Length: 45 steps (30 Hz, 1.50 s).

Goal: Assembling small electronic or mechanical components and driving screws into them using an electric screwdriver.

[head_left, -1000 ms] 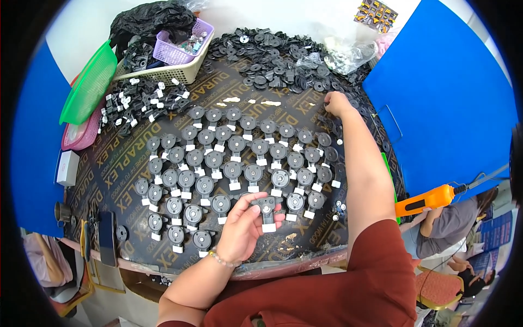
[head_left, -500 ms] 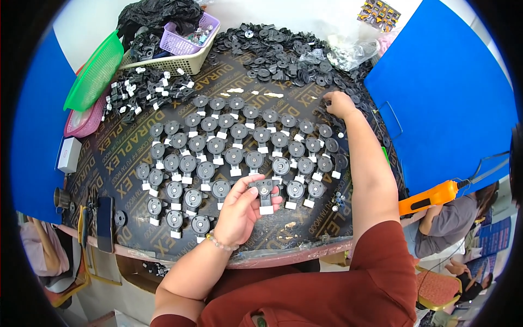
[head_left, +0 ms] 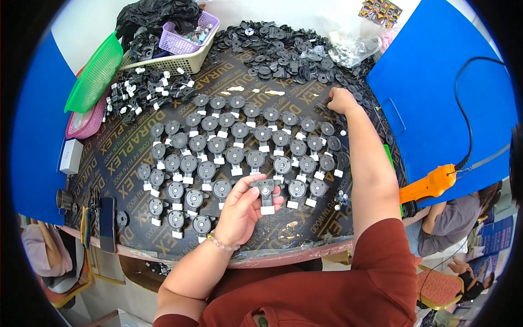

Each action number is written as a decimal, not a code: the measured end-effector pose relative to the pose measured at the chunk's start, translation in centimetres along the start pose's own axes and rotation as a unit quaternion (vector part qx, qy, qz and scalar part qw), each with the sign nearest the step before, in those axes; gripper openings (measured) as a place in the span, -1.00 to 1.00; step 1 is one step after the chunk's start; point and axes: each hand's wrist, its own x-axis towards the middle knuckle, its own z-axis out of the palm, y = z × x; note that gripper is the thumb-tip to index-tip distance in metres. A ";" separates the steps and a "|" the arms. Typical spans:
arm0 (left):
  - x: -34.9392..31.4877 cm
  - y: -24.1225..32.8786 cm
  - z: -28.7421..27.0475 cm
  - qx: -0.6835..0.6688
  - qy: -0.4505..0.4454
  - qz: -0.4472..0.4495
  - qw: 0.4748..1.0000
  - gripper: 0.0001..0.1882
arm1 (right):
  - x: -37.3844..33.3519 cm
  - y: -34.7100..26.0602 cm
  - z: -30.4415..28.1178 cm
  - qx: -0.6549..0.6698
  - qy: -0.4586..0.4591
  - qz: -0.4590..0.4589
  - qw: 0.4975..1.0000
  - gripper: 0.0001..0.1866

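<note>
My left hand pinches a black plastic part with a white block at its lower end, thumb on its left side. That part is held above the near edge of the table. My right hand reaches out to the far right, beside the pile of black discs. Its fingers are bent together around something small and dark, mostly hidden. Between my arms and to the left, several assembled black round parts with white ends lie in rough rows on the dark table.
An orange electric screwdriver hangs at the right, by a blue panel. At the back left are a heap of black-and-white parts, a cream basket and a green basket. A phone lies left; small screws lie right.
The orange screwdriver has tilted, and its cable now arches up across the blue panel. My right hand has shifted slightly at the disc pile. My left hand keeps its hold on the black part.
</note>
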 end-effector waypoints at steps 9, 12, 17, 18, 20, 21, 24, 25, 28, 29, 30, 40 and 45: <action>0.1 0.1 0.0 -0.002 -0.003 0.001 1.000 -0.65 | 0.2 -1.0 0.6 0.189 0.163 0.080 0.965 -0.81; 0.0 0.0 0.1 0.003 0.004 0.002 1.000 -0.65 | -2.4 -6.7 -2.1 0.618 0.065 0.066 0.781 -0.71; 0.0 -0.2 -0.4 -0.008 -0.001 0.011 1.000 -0.67 | -12.1 -15.0 -7.0 0.625 -0.014 -0.099 0.774 -0.63; -0.1 -0.2 -0.4 -0.008 -0.001 0.011 1.000 -0.67 | -14.3 -16.2 -7.6 0.629 -0.016 -0.143 0.764 -0.60; 0.0 -0.1 -0.2 -0.008 -0.005 0.022 1.000 -0.67 | -18.5 -17.6 -8.2 0.615 -0.025 -0.169 0.770 -0.59; -0.2 -0.1 -0.1 -0.007 -0.004 0.026 1.000 -0.66 | -20.4 -18.5 -8.1 0.613 -0.013 -0.176 0.770 -0.60; -0.2 -0.3 0.1 -0.012 -0.020 0.030 0.999 -0.65 | -24.4 -19.2 -6.8 0.537 0.067 -0.228 0.809 -0.53; -0.2 -0.5 -0.1 -0.016 -0.022 0.032 0.999 -0.65 | -25.4 -19.4 -6.2 0.482 0.108 -0.250 0.833 -0.50; -0.3 -0.8 -0.3 -0.015 -0.013 0.036 0.999 -0.65 | -27.4 -19.9 -4.5 0.435 0.155 -0.268 0.846 -0.44; -0.4 -0.7 -0.2 -0.014 -0.025 0.034 0.999 -0.65 | -27.8 -20.0 -4.0 0.432 0.160 -0.260 0.849 -0.44; -0.5 -0.7 -0.1 -0.012 -0.036 0.032 0.999 -0.65 | -28.2 -20.1 -3.7 0.443 0.156 -0.248 0.847 -0.43; -0.6 -0.6 0.0 -0.008 -0.046 0.027 0.999 -0.65 | -28.5 -19.2 -1.7 0.501 0.162 -0.230 0.818 -0.55; -0.6 -0.5 -0.2 -0.005 -0.047 0.007 0.999 -0.66 | -28.7 -19.3 -2.4 0.456 0.170 -0.229 0.843 -0.64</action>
